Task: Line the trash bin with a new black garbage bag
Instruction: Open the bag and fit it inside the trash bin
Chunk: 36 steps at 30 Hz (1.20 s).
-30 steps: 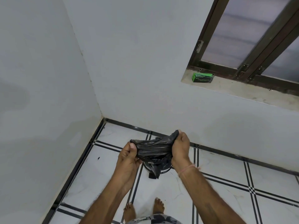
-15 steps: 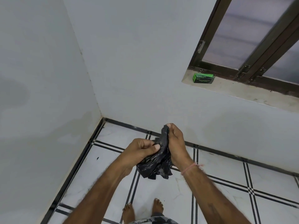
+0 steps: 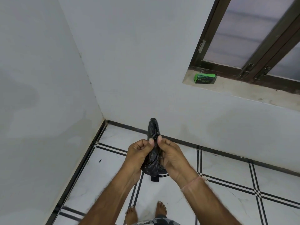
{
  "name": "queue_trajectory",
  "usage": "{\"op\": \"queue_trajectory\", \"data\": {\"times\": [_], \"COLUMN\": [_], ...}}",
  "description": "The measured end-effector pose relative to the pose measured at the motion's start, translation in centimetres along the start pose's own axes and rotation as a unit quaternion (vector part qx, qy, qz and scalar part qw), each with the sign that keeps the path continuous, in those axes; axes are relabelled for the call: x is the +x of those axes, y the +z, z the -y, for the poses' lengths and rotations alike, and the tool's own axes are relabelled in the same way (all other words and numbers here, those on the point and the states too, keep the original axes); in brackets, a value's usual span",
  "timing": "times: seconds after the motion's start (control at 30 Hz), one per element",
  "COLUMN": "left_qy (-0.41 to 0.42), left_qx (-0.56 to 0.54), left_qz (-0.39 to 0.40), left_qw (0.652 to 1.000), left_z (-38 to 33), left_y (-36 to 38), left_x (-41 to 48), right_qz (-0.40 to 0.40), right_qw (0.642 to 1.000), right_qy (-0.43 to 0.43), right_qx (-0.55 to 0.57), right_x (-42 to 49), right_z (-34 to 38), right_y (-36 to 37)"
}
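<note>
White-painted room corner, white marble-look tile floor (image 3: 227,181) with thin black double grid lines and a black skirting strip along both walls.

Containers: one small green cardboard box (image 3: 205,78) with white print on the stone window sill (image 3: 253,93), up and right of the fingers, well apart from them. Contents not visible. Trash bin (image 3: 159,175): only a sliver of dark rim and a small black tab show on the floor directly below the hands; mostly hidden, can't tell what's inside.

Counts: one crumpled black plastic garbage bag (image 3: 153,130), one box, two hands, two bare feet at bottom edge.

Bag is bunched into a narrow twisted wad, held upright in the air between both hands. Its top end sticks up above the fingertips; the lower bulk hangs down between the palms, over the bin.

Hands: left hand (image 3: 138,155) and right hand (image 3: 173,157) side by side, nearly touching, palms facing each other, both forearms reaching forward from the bottom of the frame. Left fingers (image 3: 151,141) pinch the wad, thumb against curled fingers. Right fingers (image 3: 159,139) pinch the same wad just beside them, same height. Both grips tight on plastic. Thin pinkish thread (image 3: 192,184) around the right wrist.
</note>
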<state>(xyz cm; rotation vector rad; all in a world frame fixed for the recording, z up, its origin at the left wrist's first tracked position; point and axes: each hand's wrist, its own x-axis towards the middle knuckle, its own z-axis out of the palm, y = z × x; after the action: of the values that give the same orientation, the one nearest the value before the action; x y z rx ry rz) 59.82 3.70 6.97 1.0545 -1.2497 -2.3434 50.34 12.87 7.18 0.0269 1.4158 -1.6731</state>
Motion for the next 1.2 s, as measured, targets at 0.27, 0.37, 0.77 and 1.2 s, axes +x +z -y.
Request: {"op": "queue_trajectory", "data": {"times": [0.27,0.37,0.77,1.2], "left_qy": [-0.072,-0.108,-0.079,-0.095], "left_qx": [-0.205,-0.241,0.028,-0.186], "left_qz": [-0.068,-0.081,0.026,-0.140], "left_qw": [0.974,0.961,0.996,0.968], "left_z": [0.4,0.6,-0.1,1.5], "left_y": [-2.0,-1.5,0.3,-2.1], "left_x": [1.7,1.8,1.3,2.8], "right_qz": [-0.115,-0.129,0.002,0.028], "right_qw": [0.970,0.963,0.997,0.981], "right_qy": [0.131,0.148,0.067,0.134], "right_qx": [0.170,0.183,0.039,0.139], "right_x": [2.6,4.0,6.2,7.5], "right_z": [2.3,1.9,3.4,4.7], "right_y": [-3.4,-4.5,-7.1,-12.8]}}
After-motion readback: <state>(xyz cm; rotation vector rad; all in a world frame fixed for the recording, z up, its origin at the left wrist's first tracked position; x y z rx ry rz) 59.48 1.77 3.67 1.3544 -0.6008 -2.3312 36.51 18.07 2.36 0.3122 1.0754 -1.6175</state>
